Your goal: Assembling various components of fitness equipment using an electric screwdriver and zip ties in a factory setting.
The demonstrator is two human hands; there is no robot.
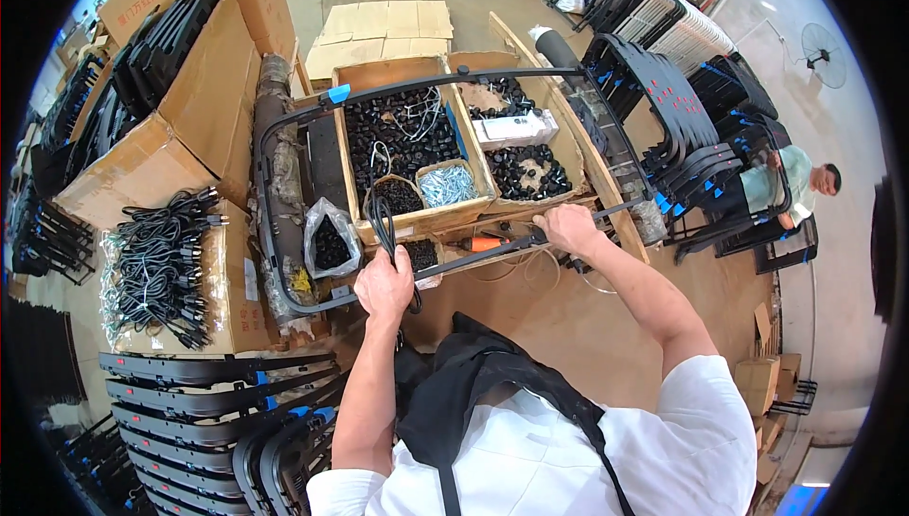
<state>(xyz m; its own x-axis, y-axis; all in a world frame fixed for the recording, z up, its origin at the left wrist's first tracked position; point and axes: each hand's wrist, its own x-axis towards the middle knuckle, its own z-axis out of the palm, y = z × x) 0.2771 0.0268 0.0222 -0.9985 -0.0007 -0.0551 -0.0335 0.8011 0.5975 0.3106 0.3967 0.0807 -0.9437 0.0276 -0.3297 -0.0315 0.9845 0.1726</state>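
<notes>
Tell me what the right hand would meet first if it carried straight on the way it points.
Beyond the black frame it holds, the right hand would probably meet the front wall of the parts box first; its height is unclear, so it might pass over.

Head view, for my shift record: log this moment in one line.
left hand: grip closed on black cable | right hand: grip closed on black frame | frame: extends over divided parts tray
</notes>
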